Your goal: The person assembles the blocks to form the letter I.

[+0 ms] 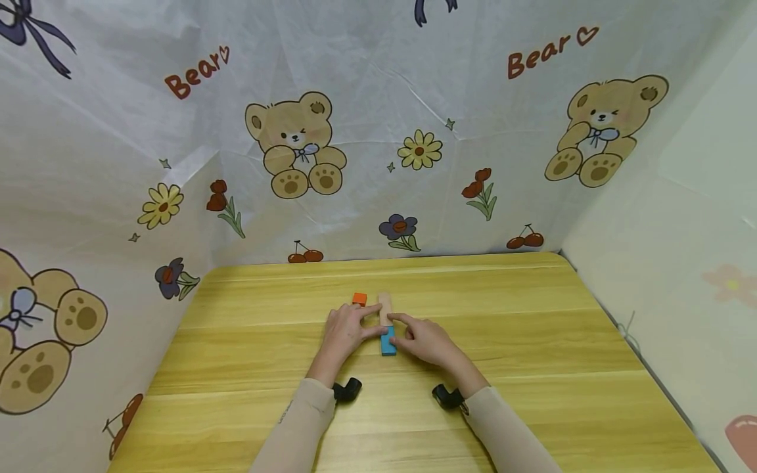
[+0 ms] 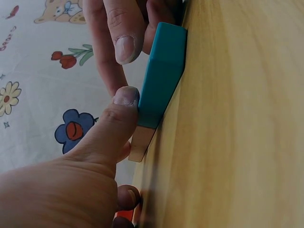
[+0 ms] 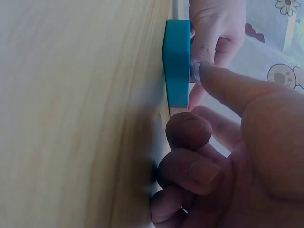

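Observation:
A blue block point(image 1: 388, 343) and a plain wooden block point(image 1: 385, 302) lie end to end in a line on the table. My left hand point(image 1: 344, 330) comes from the left, its thumb at the blue block near the joint and its index fingertip on the wooden one. From the right, my right hand point(image 1: 430, 343) has its index fingertip at the wooden block and its thumb at the side of the blue block point(image 3: 177, 66). The right hand's other fingers are curled near the tabletop. Beside the left hand's fingers sits an orange block point(image 1: 359, 299), partly hidden by them.
The wood-grain table point(image 1: 503, 420) carries the blocks. A white cloth point(image 1: 367, 85) printed with bears and flowers hangs behind and to the left. Black wrist cameras point(image 1: 347, 390) sit on both wrists, just above the tabletop. A cable point(image 1: 630, 334) lies by the right edge.

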The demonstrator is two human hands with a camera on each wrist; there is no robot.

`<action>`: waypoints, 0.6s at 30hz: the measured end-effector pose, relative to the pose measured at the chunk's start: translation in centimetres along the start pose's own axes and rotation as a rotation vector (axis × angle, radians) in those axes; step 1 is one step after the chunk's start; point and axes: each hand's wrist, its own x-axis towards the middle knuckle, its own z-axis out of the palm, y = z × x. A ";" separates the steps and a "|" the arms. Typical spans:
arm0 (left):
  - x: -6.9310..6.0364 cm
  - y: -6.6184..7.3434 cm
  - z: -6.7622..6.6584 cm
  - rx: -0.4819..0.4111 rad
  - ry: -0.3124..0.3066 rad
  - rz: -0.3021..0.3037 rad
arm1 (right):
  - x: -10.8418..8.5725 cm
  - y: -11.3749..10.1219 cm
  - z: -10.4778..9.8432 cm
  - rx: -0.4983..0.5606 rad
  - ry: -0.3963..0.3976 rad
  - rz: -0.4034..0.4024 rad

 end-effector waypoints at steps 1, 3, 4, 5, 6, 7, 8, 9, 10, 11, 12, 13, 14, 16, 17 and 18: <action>0.0 0.0 0.0 -0.003 0.002 0.005 | 0.0 0.0 0.0 -0.004 0.001 0.002; 0.0 0.0 -0.1 -0.014 0.005 0.011 | 0.0 -0.1 0.0 -0.007 0.002 0.004; 0.0 0.0 -0.1 -0.019 0.004 0.012 | 0.0 -0.1 0.0 -0.007 0.002 0.005; 0.0 0.0 -0.1 -0.024 0.004 0.014 | 0.0 -0.1 0.0 -0.008 0.002 0.005; 0.1 0.0 -0.1 -0.029 0.003 0.015 | 0.0 -0.1 0.0 -0.007 0.003 0.005; 0.1 0.0 0.0 -0.031 0.004 0.016 | 0.0 -0.2 0.0 -0.008 0.004 0.004; 0.1 0.0 0.0 -0.033 0.003 0.017 | 0.0 -0.2 0.0 -0.008 0.004 0.004; 0.1 0.0 0.0 -0.033 0.002 0.017 | 0.0 -0.2 0.0 -0.010 0.004 0.004; 0.1 0.0 0.1 -0.032 0.002 0.017 | 0.0 -0.2 0.0 -0.010 0.003 0.003; 0.1 0.0 0.1 -0.030 0.004 0.018 | 0.0 -0.2 0.0 -0.011 0.004 0.003; 0.2 0.0 0.2 -0.027 0.004 0.017 | 0.0 -0.2 0.0 -0.010 0.005 0.003; 0.2 0.0 0.2 -0.025 0.005 0.016 | 0.0 -0.2 0.0 -0.010 0.006 0.004; 0.2 0.0 0.2 -0.025 0.005 0.014 | 0.0 -0.1 0.0 -0.009 0.006 0.004; 0.2 0.0 0.3 -0.027 0.007 0.014 | 0.0 0.0 0.0 -0.009 0.008 0.007; 0.2 -0.1 0.3 -0.029 0.006 0.015 | 0.0 0.0 0.0 -0.011 0.008 0.010; 0.2 -0.1 0.3 -0.031 0.005 0.015 | 0.0 0.1 0.1 -0.012 0.007 0.011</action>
